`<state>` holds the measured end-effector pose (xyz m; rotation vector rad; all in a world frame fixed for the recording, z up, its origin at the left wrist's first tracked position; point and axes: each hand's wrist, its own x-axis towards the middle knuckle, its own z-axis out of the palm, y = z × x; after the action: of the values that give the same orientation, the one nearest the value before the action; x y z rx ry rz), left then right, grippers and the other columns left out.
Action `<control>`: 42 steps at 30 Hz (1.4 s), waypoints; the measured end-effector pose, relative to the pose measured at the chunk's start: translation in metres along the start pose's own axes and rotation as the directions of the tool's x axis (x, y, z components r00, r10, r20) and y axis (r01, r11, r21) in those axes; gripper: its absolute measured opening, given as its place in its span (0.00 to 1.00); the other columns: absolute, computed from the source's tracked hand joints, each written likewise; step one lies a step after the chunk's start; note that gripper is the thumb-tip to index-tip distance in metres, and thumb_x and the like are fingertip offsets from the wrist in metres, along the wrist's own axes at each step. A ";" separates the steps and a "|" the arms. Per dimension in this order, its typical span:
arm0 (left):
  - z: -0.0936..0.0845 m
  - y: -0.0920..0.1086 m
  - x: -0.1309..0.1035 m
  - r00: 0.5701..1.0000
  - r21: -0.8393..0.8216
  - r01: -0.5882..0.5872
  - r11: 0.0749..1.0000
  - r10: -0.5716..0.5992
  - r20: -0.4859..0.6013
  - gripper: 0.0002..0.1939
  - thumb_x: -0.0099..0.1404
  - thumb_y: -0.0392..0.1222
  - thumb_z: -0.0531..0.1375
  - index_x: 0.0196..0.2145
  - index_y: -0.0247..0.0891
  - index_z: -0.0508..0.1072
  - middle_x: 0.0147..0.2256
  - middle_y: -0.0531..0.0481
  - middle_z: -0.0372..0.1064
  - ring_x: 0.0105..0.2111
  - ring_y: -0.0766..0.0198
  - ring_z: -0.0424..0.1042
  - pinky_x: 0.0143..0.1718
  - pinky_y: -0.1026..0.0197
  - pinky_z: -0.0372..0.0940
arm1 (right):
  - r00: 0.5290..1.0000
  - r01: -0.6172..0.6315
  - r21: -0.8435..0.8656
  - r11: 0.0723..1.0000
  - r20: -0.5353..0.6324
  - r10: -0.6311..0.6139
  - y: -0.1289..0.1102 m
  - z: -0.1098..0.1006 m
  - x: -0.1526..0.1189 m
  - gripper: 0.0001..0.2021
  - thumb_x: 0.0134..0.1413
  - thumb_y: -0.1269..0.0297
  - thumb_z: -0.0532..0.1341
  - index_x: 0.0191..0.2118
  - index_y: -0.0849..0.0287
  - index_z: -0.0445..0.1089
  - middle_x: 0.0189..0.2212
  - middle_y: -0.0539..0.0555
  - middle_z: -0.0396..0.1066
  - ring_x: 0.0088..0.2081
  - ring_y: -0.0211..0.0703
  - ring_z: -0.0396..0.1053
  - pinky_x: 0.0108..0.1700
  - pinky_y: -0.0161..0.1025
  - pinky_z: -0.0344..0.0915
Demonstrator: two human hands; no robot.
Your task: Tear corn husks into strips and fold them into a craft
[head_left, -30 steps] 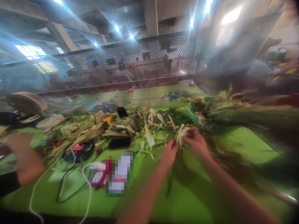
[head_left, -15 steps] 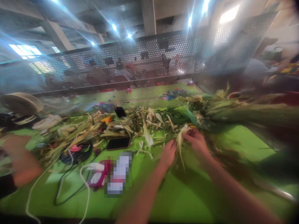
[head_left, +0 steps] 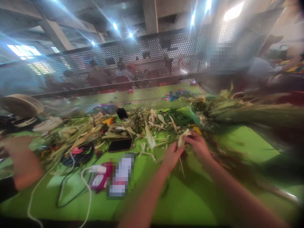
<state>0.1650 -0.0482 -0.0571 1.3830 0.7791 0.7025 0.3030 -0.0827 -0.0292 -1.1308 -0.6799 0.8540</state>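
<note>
A pale yellow corn husk (head_left: 182,138) is held up between my two hands over the green table. My left hand (head_left: 173,155) is closed around its lower part, with the thumb across the front. At the upper end, my right hand (head_left: 196,143) pinches the husk between its fingers. A thin strand hangs down below my left hand. Just beyond lies a heap of dry husks (head_left: 150,136), with single pale pieces on its near side. To the right rests a large bundle of greenish husks (head_left: 237,109) beside green netting (head_left: 195,117).
A dark phone (head_left: 120,145), a pinkish-red case (head_left: 101,180), a blurred-out pale item (head_left: 121,175) and a white cable (head_left: 89,198) lie left on the green table (head_left: 185,202). Another person's arm (head_left: 25,161) reaches in at far left, near a fan (head_left: 22,104). A perforated metal screen (head_left: 142,72) stands behind.
The husk has gone from hanging loosely spread to being bunched and folded between my hands. My left thumb now lies over it. Both hands stay in nearly the same place.
</note>
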 end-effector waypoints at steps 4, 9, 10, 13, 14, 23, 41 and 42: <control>0.000 -0.005 0.004 0.997 0.011 0.030 0.999 -0.030 0.064 0.18 0.65 0.55 0.58 0.40 0.37 0.74 0.27 0.49 0.70 0.27 0.63 0.67 0.31 0.61 0.63 | 0.999 0.026 -0.064 0.998 0.046 -0.023 -0.003 0.002 -0.004 0.15 0.37 0.57 0.72 0.33 0.58 0.74 0.27 0.52 0.74 0.28 0.41 0.68 0.32 0.38 0.65; -0.007 0.003 0.003 0.975 -0.018 0.115 0.993 -0.109 0.192 0.24 0.64 0.60 0.57 0.42 0.35 0.75 0.21 0.54 0.61 0.20 0.69 0.57 0.22 0.65 0.50 | 1.000 0.015 -0.127 0.992 0.002 -0.014 -0.011 -0.002 -0.001 0.15 0.37 0.54 0.71 0.29 0.59 0.76 0.25 0.51 0.73 0.26 0.39 0.65 0.29 0.37 0.63; -0.010 0.007 0.002 0.967 -0.033 0.134 0.990 -0.124 0.222 0.25 0.63 0.61 0.57 0.41 0.34 0.76 0.20 0.56 0.57 0.20 0.70 0.54 0.22 0.65 0.48 | 0.998 0.037 -0.119 0.992 -0.041 -0.042 -0.012 -0.003 0.000 0.14 0.36 0.55 0.72 0.29 0.59 0.76 0.25 0.51 0.73 0.27 0.39 0.66 0.31 0.37 0.63; -0.019 0.018 -0.001 0.951 -0.062 0.180 0.982 -0.158 0.267 0.26 0.61 0.63 0.59 0.38 0.34 0.76 0.20 0.58 0.50 0.20 0.72 0.48 0.22 0.65 0.44 | 0.983 0.106 -0.109 0.988 -0.137 -0.121 -0.014 -0.005 0.003 0.13 0.36 0.57 0.72 0.29 0.59 0.76 0.26 0.51 0.73 0.28 0.39 0.66 0.33 0.37 0.64; -0.022 0.021 -0.001 0.948 -0.063 0.192 0.979 -0.169 0.269 0.26 0.60 0.64 0.59 0.37 0.35 0.76 0.20 0.58 0.49 0.20 0.72 0.48 0.23 0.64 0.44 | 0.981 0.117 -0.114 0.987 -0.143 -0.133 -0.014 -0.005 0.004 0.13 0.36 0.56 0.72 0.29 0.59 0.76 0.26 0.51 0.73 0.28 0.40 0.66 0.33 0.37 0.64; -0.029 0.025 -0.001 0.937 -0.050 0.246 0.968 -0.224 0.269 0.24 0.55 0.63 0.63 0.31 0.35 0.73 0.20 0.58 0.50 0.21 0.71 0.49 0.25 0.63 0.45 | 0.954 0.158 -0.131 0.979 -0.236 -0.186 -0.027 -0.012 0.005 0.13 0.39 0.57 0.71 0.31 0.59 0.78 0.30 0.53 0.75 0.31 0.40 0.67 0.35 0.37 0.65; -0.033 -0.016 -0.024 0.998 0.029 0.066 0.997 -0.067 0.021 0.22 0.60 0.61 0.59 0.29 0.37 0.70 0.23 0.54 0.59 0.24 0.68 0.55 0.26 0.64 0.50 | 0.983 0.184 -0.100 0.978 0.017 -0.184 -0.030 0.003 -0.013 0.16 0.43 0.52 0.70 0.38 0.55 0.76 0.31 0.50 0.73 0.32 0.41 0.68 0.37 0.40 0.67; -0.034 -0.018 -0.023 0.998 0.028 0.059 0.998 -0.059 0.017 0.21 0.60 0.61 0.59 0.29 0.37 0.69 0.23 0.55 0.58 0.23 0.69 0.55 0.26 0.64 0.49 | 0.981 0.194 -0.081 0.978 0.025 -0.193 -0.030 0.003 -0.014 0.18 0.43 0.53 0.71 0.41 0.54 0.74 0.34 0.50 0.74 0.34 0.42 0.69 0.39 0.40 0.67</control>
<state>0.1240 -0.0485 -0.0746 1.3836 0.8146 0.6349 0.3005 -0.0986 -0.0002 -1.1125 -0.8320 0.6747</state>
